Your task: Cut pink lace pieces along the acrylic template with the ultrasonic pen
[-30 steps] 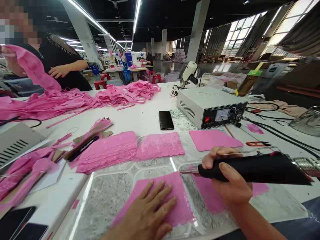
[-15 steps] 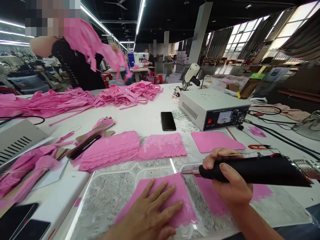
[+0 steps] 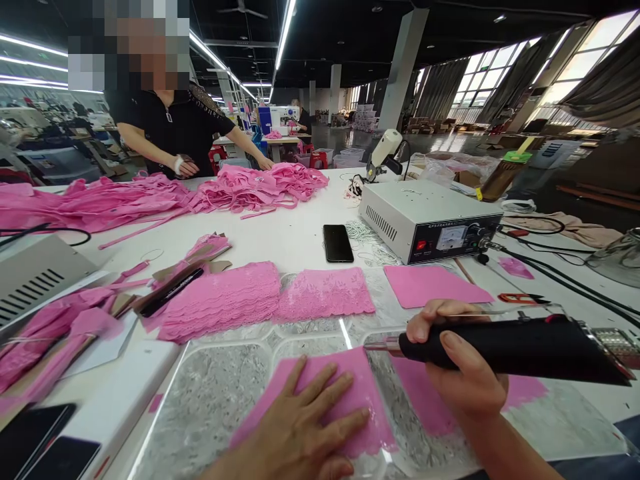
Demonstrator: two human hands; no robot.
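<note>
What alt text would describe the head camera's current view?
A person's left hand lies flat on a pink cloth; the right hand holds a black tool, its metal tip at the cloth's corner. Beyond lie stacked pink lace, a phone and a grey box; across the white table, a co-worker stands by pink fabric.

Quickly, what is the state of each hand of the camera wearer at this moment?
Left hand: open, spread on the pink fabric piece.
Right hand: closed, holding the black handheld tool.
</note>
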